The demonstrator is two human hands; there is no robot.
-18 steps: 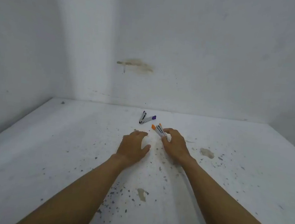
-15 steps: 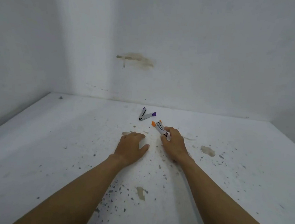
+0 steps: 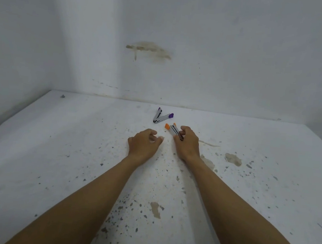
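The right hand (image 3: 188, 143) pinches the near end of an orange-tipped clip (image 3: 175, 131) between thumb and curled fingers. The clip's two orange ends point away toward the back edge of the worktop (image 3: 56, 151). Holding it by that end likely leaves the orange ends free, either to lift the clip or to squeeze it. From this angle I cannot tell whether it is off the surface or resting on it.

The left hand (image 3: 143, 143) lies just beside it with its fingers loosely curled and holds nothing that shows. It seems to wait nearby, ready to help.

Just beyond the hands and nearer the back edge, a purple-tipped clip (image 3: 163, 118) lies spread in a V, apart from the orange one and untouched. It looks like the next piece to handle.

Dark specks and chipped patches mark the worktop, and a brownish stain (image 3: 149, 49) marks the back wall.
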